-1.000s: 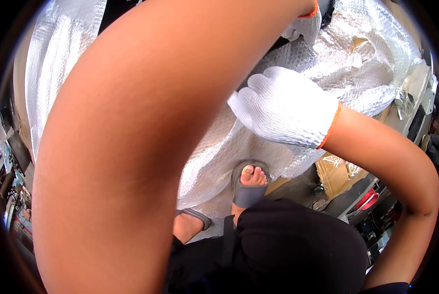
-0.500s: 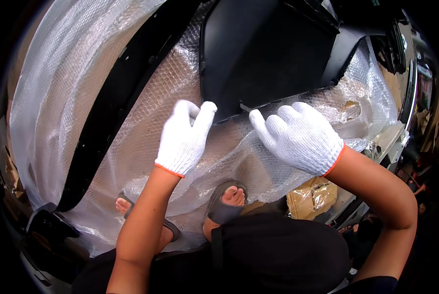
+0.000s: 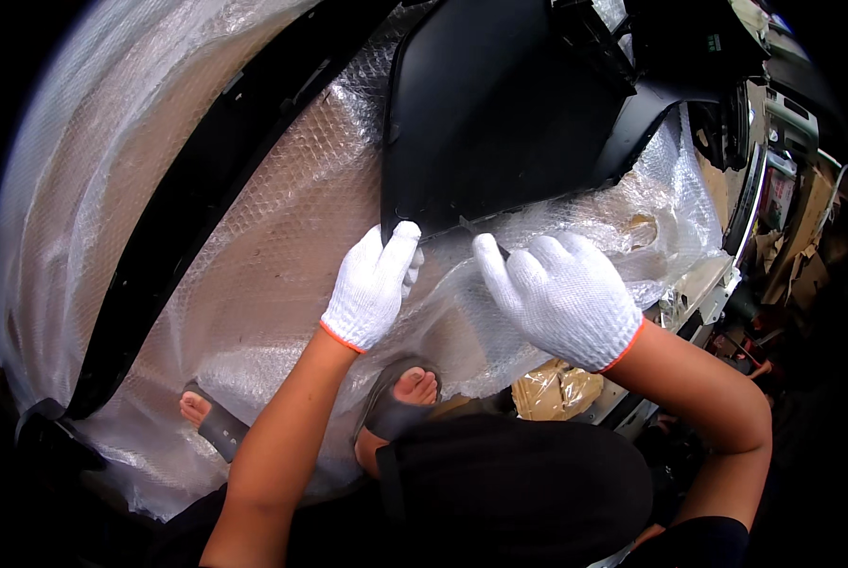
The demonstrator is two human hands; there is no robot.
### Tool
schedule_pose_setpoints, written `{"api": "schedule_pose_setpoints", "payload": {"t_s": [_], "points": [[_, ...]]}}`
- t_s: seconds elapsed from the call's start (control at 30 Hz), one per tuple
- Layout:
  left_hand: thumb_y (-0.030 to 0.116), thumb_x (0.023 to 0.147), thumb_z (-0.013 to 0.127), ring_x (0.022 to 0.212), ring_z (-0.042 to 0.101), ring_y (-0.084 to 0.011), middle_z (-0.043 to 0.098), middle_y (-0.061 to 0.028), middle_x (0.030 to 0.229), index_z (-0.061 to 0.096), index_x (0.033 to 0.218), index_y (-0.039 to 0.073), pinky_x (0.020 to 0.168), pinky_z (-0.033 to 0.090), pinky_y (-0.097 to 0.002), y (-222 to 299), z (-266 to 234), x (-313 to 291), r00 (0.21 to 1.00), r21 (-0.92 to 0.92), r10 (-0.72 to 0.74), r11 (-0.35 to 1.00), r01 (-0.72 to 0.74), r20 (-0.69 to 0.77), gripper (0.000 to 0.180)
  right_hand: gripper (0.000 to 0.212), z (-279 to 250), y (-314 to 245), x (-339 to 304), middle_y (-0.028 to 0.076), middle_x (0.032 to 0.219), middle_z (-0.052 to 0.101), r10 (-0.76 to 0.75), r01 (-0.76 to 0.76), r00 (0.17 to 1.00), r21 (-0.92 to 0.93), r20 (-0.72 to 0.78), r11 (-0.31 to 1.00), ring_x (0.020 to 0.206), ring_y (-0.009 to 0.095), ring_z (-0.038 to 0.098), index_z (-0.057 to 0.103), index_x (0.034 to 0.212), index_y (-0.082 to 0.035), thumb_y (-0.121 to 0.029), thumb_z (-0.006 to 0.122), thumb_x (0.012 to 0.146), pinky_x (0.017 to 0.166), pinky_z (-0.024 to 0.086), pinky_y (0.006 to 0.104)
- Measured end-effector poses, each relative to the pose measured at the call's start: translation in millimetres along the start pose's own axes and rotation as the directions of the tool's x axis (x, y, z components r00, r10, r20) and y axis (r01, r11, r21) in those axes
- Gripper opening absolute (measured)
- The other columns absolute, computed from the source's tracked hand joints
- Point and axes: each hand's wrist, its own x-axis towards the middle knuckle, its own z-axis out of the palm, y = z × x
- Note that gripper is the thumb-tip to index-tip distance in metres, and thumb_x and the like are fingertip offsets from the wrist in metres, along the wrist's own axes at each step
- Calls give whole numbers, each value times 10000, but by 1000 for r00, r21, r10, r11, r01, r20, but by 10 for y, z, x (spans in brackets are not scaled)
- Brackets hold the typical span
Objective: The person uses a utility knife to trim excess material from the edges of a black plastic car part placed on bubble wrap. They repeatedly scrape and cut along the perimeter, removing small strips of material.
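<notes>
A large black molded panel lies on the bubble wrap, its near edge toward me. My left hand, in a white knit glove with an orange cuff, is closed on the panel's near left corner, thumb on top and fingers partly hidden at its edge. My right hand, gloved alike, is closed around a utility knife. The thin blade sticks out past the fingers, close to the panel's near edge; whether it touches is hard to tell. Most of the knife's handle is hidden in the glove.
A long, curved black trim piece lies at the left on bubble wrap. My sandaled feet stand on the wrap. Taped brown cardboard sits at the lower right. More black parts and cardboard scraps are at the right.
The left hand has moved slightly right and down, and closed onto the panel's corner. The right hand has shifted a little down and left with the knife. The view has also shifted.
</notes>
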Motion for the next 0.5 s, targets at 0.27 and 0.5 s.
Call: {"api": "schedule_pose_setpoints", "payload": {"t_s": [0.27, 0.5], "points": [[417, 1080, 526, 578, 534, -92, 584, -13, 686, 601, 858, 62, 557, 440, -244, -43, -19, 9, 1000, -12, -13, 1000, 13, 15, 426, 607, 601, -363, -58, 22, 729, 512, 144, -130, 964, 75, -223, 989, 652, 172, 549, 588, 1341, 81, -112, 634, 767, 580, 456, 325], [415, 1055, 579, 569, 537, -104, 570, -27, 662, 595, 818, 49, 546, 446, -264, -14, -18, 5, 999, -42, -42, 998, 42, 0, 437, 634, 862, -531, -19, 5, 699, 489, 242, -225, 914, 91, -325, 970, 611, 154, 527, 578, 1377, 62, -106, 635, 768, 536, 436, 316]]}}
